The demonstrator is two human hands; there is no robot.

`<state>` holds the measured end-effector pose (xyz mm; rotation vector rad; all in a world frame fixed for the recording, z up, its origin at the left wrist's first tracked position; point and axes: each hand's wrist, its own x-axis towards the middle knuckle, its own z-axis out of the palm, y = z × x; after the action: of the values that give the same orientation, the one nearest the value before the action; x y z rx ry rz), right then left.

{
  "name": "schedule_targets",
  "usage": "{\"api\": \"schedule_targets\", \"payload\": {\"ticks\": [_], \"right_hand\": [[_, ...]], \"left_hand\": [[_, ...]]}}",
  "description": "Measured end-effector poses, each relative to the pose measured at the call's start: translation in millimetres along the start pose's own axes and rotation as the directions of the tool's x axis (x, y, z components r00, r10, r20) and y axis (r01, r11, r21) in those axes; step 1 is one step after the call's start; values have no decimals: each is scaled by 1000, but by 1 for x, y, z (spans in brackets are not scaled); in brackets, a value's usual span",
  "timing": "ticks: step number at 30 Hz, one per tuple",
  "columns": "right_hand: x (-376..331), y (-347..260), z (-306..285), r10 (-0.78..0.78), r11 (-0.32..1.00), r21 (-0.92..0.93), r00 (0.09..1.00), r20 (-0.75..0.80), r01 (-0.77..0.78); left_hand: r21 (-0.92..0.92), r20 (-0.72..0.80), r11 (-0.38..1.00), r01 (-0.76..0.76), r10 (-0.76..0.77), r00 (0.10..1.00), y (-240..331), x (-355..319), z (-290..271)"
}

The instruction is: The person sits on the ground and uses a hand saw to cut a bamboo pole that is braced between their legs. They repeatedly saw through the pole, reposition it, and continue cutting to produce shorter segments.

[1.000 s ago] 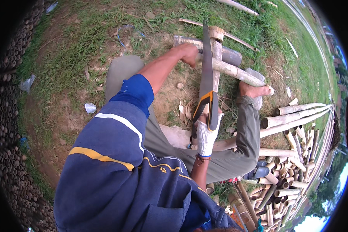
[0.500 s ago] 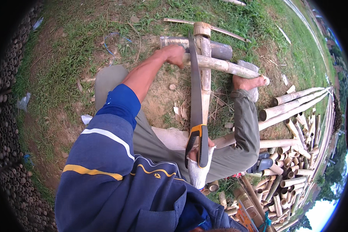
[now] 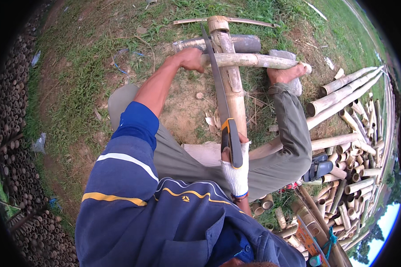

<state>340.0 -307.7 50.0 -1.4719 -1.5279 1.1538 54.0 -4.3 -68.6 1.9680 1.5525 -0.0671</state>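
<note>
Left hand, upper centre, fingers curled round bamboo pole; keep clear of blade! Right hand's fingers gripping saw handle.

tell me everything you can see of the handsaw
The handsaw has a long, grey, metal-looking blade, tapering toward its far end, and a black handle with yellow-orange edging. The white-gloved right hand grips it; the blade points away, crossing the bamboo pole just right of the bare left hand. How deep it bites, if at all, is unclear.
</note>
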Motion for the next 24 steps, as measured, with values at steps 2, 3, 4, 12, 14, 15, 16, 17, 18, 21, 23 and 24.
{"api": "schedule_targets", "payload": {"ticks": [2, 3, 4, 12, 14, 15, 16, 17, 18, 21, 23, 24], "right_hand": [[-47, 7, -18, -46, 996, -84, 997, -56, 41], [-60, 16, -25, -56, 991, -126, 997, -57, 49], [-65, 7, -28, 10, 990, -141, 999, -52, -18], [169, -13, 39, -60, 986, 151, 997, -45, 67], [161, -2, 39, -86, 993, 77, 996, -28, 88], [137, 2, 40, -69, 993, 91, 997, -40, 73], [109, 2, 38, -60, 993, 102, 996, -64, 66], [81, 10, 30, -99, 992, 67, 993, -64, 103], [42, 16, 17, -122, 992, 32, 991, -51, 124], [-59, 3, -21, 79, 996, 44, 995, -53, -76], [-64, -5, -24, -1, 999, -33, 997, -76, -1], [-57, -6, -22, 97, 995, 24, 991, -88, -96]], "left_hand": [[-8, -18, 1000, 1, -1, 1000, 7, 1, 4], [-13, -35, 1000, 14, -15, 999, 6, -1, 5], [-7, -15, 1000, 28, -28, 999, 7, -2, 10], [62, -37, 997, -43, 45, 998, 39, -12, -18], [53, -58, 997, -52, 55, 997, 15, -5, -12], [44, -63, 997, -57, 60, 996, 3, -1, -3], [20, -18, 999, -44, 45, 999, 4, 3, -3], [2, 21, 1000, -25, 25, 999, 6, 4, -8], [-28, 75, 1000, 5, -3, 997, 5, -1, -7], [-38, -9, 999, -6, 6, 1000, 2, 3, 5], [-20, -40, 1000, -7, 6, 999, 3, 3, 6], [-2, -51, 1000, 7, -7, 999, 4, 1, 10]]}}
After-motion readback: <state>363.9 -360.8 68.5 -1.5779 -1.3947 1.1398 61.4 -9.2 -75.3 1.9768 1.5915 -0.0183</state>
